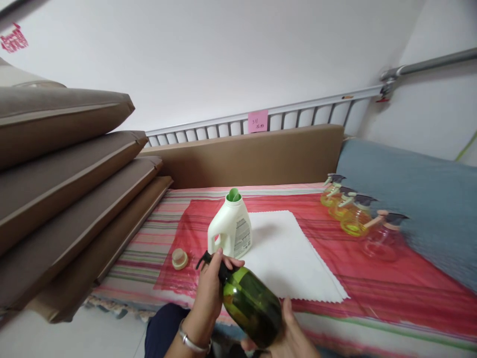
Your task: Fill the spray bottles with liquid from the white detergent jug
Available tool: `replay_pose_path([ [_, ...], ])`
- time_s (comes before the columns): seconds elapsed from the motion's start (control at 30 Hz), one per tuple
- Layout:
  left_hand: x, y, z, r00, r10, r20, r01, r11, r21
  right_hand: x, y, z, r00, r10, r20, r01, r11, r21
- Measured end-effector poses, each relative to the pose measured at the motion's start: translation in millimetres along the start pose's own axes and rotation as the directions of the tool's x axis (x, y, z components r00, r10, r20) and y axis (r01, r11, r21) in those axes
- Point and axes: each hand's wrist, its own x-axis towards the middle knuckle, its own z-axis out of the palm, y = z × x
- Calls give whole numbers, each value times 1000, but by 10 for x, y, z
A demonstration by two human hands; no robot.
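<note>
My left hand (211,286) is wrapped round the black spray head at the neck of a dark green spray bottle (253,306), which lies tilted low in the view. My right hand (294,335) cups the bottle's rounded base from below. Just beyond the bottle stands an uncapped white detergent jug (231,229) with a green spout. Its beige cap (179,258) lies to the left on the red sheet. A white cloth (288,258) is spread to the right of the jug.
Several clear spray bottles (356,216) with yellow or pink liquid stand in a row at the right on the red plastic sheet (372,278). Brown cushions (70,184) are stacked at left. A cardboard panel (253,156) and a rail stand behind, and a blue cushion (410,199) at far right.
</note>
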Motion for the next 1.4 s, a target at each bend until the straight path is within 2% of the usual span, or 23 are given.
replay_pose_path([
  [0.1, -5, -1, 1, 1000, 16, -4, -16, 999, 31, -16, -6, -1, 999, -42, 34, 42, 999, -5],
  [0.23, -18, 27, 25, 999, 27, 42, -30, 996, 82, -35, -41, 50, 995, 64, 76, -65, 998, 10],
  [0.37, -25, 38, 48, 998, 65, 21, -67, 992, 107, -27, -35, 11, 999, 11, 37, -11, 1000, 6],
  [0.53, -42, 69, 68, 991, 51, 127, -70, 986, 150, 14, -2, -25, 994, 81, 69, -80, 997, -21],
  [0.57, -47, 71, 69, 989, 60, 134, -79, 987, 140, 17, 4, -26, 994, 73, 79, -72, 997, -18],
  [0.67, -56, 65, 62, 993, 80, 82, -86, 993, 82, 10, 27, -46, 996, -53, 76, 56, 998, -38],
  [0.73, -55, 60, 52, 996, 67, 61, -72, 994, 80, -1, 36, -65, 995, -81, 56, 84, 995, -58],
  [0.9, -31, 58, 24, 995, 44, 95, -53, 993, 102, 5, 12, -41, 995, 73, 70, -70, 997, -42],
  [0.97, -23, 52, 18, 996, 67, 65, -72, 993, 88, 15, 11, -18, 997, -55, 54, 58, 997, -60],
  [1.03, -23, 52, 22, 995, 92, 29, -94, 991, 92, 24, 20, -8, 969, -246, 26, 247, 963, -108],
  [1.07, -27, 57, 29, 995, 96, 26, -98, 990, 102, 27, 25, -7, 961, -277, 13, 277, 953, -122],
  [1.1, -33, 65, 39, 995, 92, 35, -95, 989, 114, 29, 28, -9, 968, -251, -1, 249, 961, -123],
  [1.17, -48, 88, 62, 995, 64, 73, -74, 988, 139, 27, 30, -15, 997, -75, -18, 73, 994, -87],
  [1.23, -59, 106, 82, 994, 49, 94, -63, 986, 152, 15, 30, -21, 998, 60, -8, -60, 998, -26],
  [1.27, -61, 110, 89, 994, 50, 93, -64, 987, 147, 6, 33, -23, 998, 63, 10, -63, 998, -13],
  [1.4, -47, 96, 95, 995, 63, 71, -72, 990, 119, -20, 43, -11, 996, -71, 45, 73, 997, -40],
])
